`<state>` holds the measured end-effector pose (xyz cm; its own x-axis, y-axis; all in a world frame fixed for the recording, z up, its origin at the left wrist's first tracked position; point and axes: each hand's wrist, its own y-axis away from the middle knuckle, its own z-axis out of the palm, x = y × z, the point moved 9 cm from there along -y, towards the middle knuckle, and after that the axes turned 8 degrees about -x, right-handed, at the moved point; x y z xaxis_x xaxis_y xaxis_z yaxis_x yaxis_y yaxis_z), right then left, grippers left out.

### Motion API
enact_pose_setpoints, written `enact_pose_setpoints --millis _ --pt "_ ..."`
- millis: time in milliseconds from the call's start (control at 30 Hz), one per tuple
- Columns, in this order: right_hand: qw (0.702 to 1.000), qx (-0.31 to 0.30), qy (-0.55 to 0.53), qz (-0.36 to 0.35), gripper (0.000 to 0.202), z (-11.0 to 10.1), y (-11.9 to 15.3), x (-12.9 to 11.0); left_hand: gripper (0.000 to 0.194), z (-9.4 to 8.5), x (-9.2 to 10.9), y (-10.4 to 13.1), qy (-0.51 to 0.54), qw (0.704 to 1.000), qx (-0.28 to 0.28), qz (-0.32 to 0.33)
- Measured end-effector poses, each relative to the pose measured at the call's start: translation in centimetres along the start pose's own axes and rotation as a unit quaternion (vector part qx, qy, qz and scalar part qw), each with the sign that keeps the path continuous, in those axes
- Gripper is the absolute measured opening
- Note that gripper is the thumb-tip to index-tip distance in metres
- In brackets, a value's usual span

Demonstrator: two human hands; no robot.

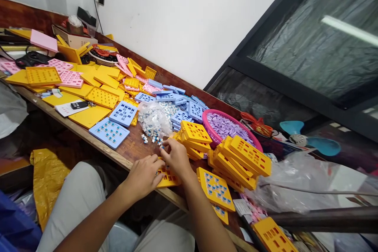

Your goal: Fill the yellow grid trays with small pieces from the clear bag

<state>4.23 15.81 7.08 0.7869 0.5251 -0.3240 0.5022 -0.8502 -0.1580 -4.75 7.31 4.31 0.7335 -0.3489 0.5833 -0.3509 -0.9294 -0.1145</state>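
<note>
Near the table's front edge lies a yellow slotted plate [169, 178]. My left hand [144, 175] rests on its left side, with fingers bent over it and the thumb on its face. Just above the plate, my right hand [175, 155] has its thumb and forefinger brought together beside a small pile of blue and white switch-like pieces [153, 138]; what sits between the fingertips is too small to make out. Behind the pile is a clear plastic bag [155, 118] of the same pieces. A yellow plate [217, 189] with blue and white pieces set in it lies to the right.
Yellow slotted plates [236, 161] are stacked at the right, before a pink basket [206, 126] of purple pieces. Blue plates [122, 113], pink plates [71, 78] and more yellow ones cover the left and back. A wooden edge [118, 157] runs along the front.
</note>
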Motion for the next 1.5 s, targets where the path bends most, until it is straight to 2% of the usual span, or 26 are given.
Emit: enact_pose_setpoints --millis 167,333,533,700,900,1067,1267,1400,1500 --pt "0.992 0.059 -0.114 -0.002 0.022 -2.0 4.3 1.1 0.024 -0.2 -0.1 -0.9 -0.017 1.000 -0.003 -0.024" --pt "0.991 0.063 -0.119 0.001 0.016 -0.9 6.6 2.3 0.021 0.2 0.0 -1.7 -0.061 0.997 -0.009 -0.035" --pt "0.986 0.066 -0.146 0.035 0.018 0.1 7.0 3.8 0.023 -0.8 0.6 -0.7 -0.054 0.998 0.040 0.014" --pt "0.987 0.045 -0.146 0.044 0.013 0.1 7.5 4.2 0.019 -0.7 1.6 0.1 -0.060 0.995 0.018 0.076" --pt "0.982 0.018 -0.186 0.020 0.013 -0.2 7.7 3.9 0.020 -0.4 1.3 -0.3 -0.056 0.996 0.021 0.071" --pt "0.983 0.045 -0.171 0.039 0.011 -0.4 7.6 4.1 0.022 -0.4 0.9 -0.4 -0.027 0.997 0.014 0.066" --pt "0.984 0.026 -0.175 0.023 0.010 0.0 7.5 4.0 0.023 -0.6 1.1 -0.1 -0.013 0.997 0.001 0.076" --pt "0.983 0.036 -0.172 0.045 0.008 -0.2 7.4 4.3 0.020 -0.7 1.3 0.2 -0.038 0.998 0.027 0.053" --pt "0.987 0.026 -0.157 0.033 0.011 -0.2 7.3 3.9 0.017 -0.7 1.4 0.4 -0.060 0.997 0.048 0.030"
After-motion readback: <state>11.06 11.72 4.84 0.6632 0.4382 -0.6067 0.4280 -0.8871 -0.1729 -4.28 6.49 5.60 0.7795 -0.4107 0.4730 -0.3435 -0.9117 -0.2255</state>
